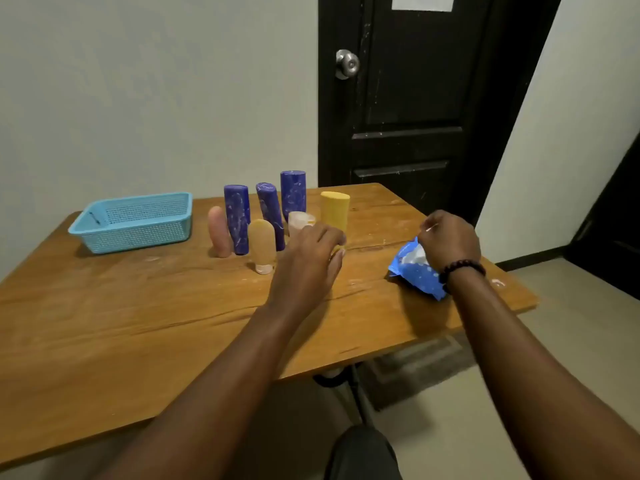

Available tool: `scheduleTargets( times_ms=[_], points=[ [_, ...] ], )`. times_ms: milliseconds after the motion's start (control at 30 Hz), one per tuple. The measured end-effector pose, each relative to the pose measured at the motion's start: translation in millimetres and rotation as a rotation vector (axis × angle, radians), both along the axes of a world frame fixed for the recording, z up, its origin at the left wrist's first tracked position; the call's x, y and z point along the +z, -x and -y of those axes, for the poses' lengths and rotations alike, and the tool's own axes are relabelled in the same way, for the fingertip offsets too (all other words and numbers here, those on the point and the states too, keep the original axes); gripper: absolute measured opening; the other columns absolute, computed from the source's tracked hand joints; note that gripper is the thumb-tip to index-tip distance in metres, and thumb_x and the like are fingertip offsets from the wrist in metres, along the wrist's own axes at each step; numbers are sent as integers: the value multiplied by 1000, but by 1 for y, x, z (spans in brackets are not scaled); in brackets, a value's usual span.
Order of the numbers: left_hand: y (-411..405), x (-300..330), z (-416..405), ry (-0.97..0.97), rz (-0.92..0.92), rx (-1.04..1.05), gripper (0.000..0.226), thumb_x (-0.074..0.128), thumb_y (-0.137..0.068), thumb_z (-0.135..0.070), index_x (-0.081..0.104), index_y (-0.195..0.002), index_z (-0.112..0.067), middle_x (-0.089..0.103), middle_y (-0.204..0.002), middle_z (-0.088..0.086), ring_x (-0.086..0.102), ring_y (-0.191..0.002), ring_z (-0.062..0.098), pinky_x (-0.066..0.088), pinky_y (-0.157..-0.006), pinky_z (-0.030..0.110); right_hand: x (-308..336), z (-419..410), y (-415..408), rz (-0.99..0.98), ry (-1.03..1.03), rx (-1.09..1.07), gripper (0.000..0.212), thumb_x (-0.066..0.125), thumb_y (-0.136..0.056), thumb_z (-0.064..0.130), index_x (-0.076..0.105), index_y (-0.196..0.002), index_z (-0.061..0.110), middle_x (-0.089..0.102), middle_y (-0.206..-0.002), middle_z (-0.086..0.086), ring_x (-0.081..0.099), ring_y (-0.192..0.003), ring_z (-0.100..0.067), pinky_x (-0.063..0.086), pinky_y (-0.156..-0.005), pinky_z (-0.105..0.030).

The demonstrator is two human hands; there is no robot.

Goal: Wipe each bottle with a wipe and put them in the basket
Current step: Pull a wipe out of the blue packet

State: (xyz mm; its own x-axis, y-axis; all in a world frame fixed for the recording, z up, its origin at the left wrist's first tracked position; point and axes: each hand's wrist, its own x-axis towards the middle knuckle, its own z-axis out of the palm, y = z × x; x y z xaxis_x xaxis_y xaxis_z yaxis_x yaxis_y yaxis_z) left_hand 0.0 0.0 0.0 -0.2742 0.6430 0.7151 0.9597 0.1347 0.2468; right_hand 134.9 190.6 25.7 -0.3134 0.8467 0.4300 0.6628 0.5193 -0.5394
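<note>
Blue perforated plastic basket (131,221) sits far left on the wooden counter (138,313), well apart from the upright bottles: three dark blue cylinders (236,220), yellow flat-topped bottle (335,209). I see my left hand (308,258) curled round a small yellow item; right hand (446,237) pinches a white wipe (412,254) from the blue wipe packet (417,271).

Probably a plain room in a home: a worn wooden table (138,323) against bare pale walls (138,98), beside a black panelled door (415,98) with round knob (347,64).
</note>
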Motion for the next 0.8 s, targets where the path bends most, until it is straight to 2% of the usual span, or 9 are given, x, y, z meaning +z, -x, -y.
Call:
scheduleTargets(
  times_ms=[100, 167, 233, 300, 400, 533, 633, 733, 800],
  points=[
    [-15, -10, -15, 60, 109, -19, 17, 58, -97, -27, 57, -113, -29, 60, -112, -10, 51, -101, 4, 44, -84, 25, 0, -21, -23, 355, 64, 26, 30, 70, -86, 30, 67, -114, 20, 67, -115, -10, 60, -105, -32, 51, -92, -45],
    [-27, -18, -25, 121, 198, 2, 19, 55, -98, -30, 55, -117, -32, 58, -115, -14, 49, -102, 2, 43, -84, 24, -3, -28, -30, 502, 46, 49, 44, 73, -83, 36, 62, -124, 24, 64, -121, -9, 57, -110, -32, 49, -94, -43],
    [-34, -25, -33, 152, 211, 8, 21, 54, -99, -31, 55, -120, -31, 58, -117, -14, 50, -105, 4, 43, -85, 25, -6, -31, -29, 621, 11, 87, 50, 72, -83, 39, 58, -129, 28, 61, -126, -8, 54, -114, -31, 46, -96, -40],
    [-37, -28, -39, 178, 210, -5, 23, 55, -98, -30, 56, -121, -29, 59, -119, -12, 51, -107, 6, 40, -83, 23, -10, -36, -27, 701, -41, 95, 46, 67, -88, 38, 55, -132, 32, 60, -128, -7, 53, -116, -29, 42, -97, -38],
    [-38, -32, -46, 204, 216, -17, 24, 56, -98, -30, 56, -122, -28, 60, -120, -10, 51, -108, 6, 38, -83, 21, -19, -43, -27, 692, -121, 79, 31, 56, -96, 33, 60, -127, 33, 64, -122, -6, 57, -110, -27, 42, -95, -36],
    [-39, -35, -46, 149, 263, -6, 22, 55, -98, -30, 58, -120, -29, 60, -115, -13, 51, -100, 0, 45, -80, 21, -26, -47, -30, 489, -159, 42, 21, 56, -96, 28, 69, -111, 21, 69, -106, -10, 61, -97, -30, 48, -89, -42],
    [-41, -32, -39, -12, 287, 33, 15, 57, -97, -28, 56, -112, -30, 57, -106, -16, 49, -93, -1, 43, -73, 18, -17, -43, -35, 145, -184, 14, 23, 52, -96, 23, 66, -103, 6, 68, -94, -13, 62, -87, -31, 53, -78, -43],
    [-38, -24, -29, -239, 305, 157, 18, 63, -94, -26, 53, -110, -26, 52, -106, -11, 49, -96, 5, 49, -78, 27, -3, -33, -37, -305, 84, 73, 21, 52, -95, 23, 61, -104, 6, 62, -96, -10, 61, -92, -26, 54, -75, -40],
    [-27, -15, -23, -352, 287, 284, 32, 70, -89, -28, 52, -114, -20, 54, -112, -2, 50, -102, 12, 50, -83, 32, 5, -22, -30, -599, 406, 172, 19, 51, -95, 21, 59, -108, 10, 62, -104, -10, 65, -95, -27, 57, -78, -42]
  ],
)
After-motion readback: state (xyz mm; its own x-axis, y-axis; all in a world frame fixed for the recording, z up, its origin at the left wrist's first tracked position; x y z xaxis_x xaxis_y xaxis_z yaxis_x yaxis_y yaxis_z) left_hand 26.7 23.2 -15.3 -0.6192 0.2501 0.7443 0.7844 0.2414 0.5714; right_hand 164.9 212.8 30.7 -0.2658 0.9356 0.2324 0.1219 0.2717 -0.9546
